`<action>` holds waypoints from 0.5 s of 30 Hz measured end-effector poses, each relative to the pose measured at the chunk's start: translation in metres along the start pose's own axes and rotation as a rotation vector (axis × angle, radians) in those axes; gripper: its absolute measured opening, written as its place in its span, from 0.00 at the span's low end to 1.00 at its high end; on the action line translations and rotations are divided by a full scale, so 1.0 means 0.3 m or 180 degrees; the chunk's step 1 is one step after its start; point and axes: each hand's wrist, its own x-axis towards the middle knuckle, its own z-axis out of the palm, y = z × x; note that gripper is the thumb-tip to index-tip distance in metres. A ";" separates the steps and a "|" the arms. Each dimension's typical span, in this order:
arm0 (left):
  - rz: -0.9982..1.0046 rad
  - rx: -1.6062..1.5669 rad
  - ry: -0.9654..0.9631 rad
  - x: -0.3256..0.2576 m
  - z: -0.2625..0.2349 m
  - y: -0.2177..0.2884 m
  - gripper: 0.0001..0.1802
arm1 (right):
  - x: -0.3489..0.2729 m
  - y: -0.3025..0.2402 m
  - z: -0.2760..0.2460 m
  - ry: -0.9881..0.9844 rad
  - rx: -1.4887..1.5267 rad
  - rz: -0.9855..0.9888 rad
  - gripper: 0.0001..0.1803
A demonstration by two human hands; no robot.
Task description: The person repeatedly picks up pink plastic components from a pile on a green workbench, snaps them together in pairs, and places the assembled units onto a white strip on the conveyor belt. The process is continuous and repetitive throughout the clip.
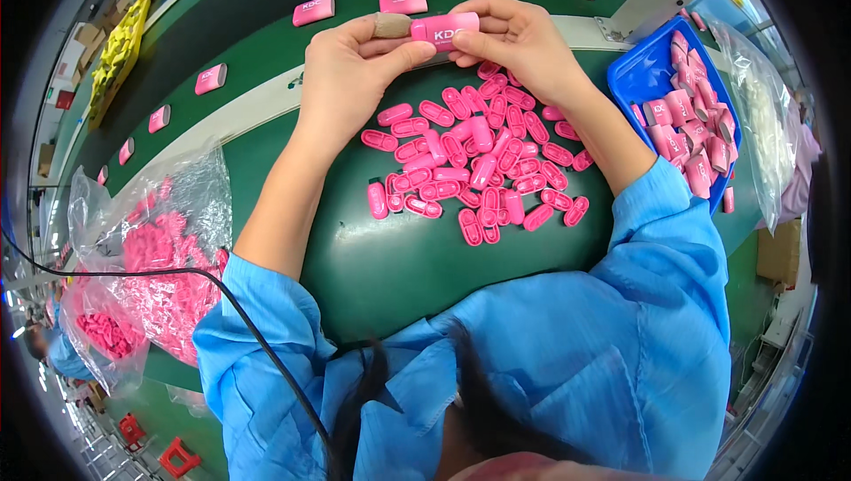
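Observation:
Near the far edge of the green table, a pink flat oval plastic case point(436, 31) with white lettering is held level between both my hands. My left hand point(347, 64) pinches its left end between thumb and index finger; a tan wrap point(391, 25) covers that index finger. At the other end, my right hand point(528, 48) grips the case with its thumb across the front and its fingers behind. Below my hands lies a loose pile of small pink oval end caps point(483, 162), some showing their hollow side.
A blue tray point(631, 91) full of printed pink cases stands at the right, beside a clear bag of whitish parts point(764, 113). Clear bags of pink parts point(164, 259) lie at the left. More pink cases point(314, 10) sit spaced along the green belt point(253, 46) beyond a pale rail.

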 end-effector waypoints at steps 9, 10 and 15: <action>0.0694 0.0970 0.0308 -0.017 0.022 0.005 0.17 | 0.000 0.022 0.016 0.0201 -0.0169 -0.0573 0.16; 0.0865 0.1320 0.0459 -0.027 0.037 0.000 0.17 | -0.001 0.023 0.019 0.0226 -0.0237 -0.0613 0.16; 0.1415 0.2391 0.0972 -0.074 0.099 0.007 0.20 | -0.037 0.000 0.076 0.0743 -0.1382 -0.1014 0.14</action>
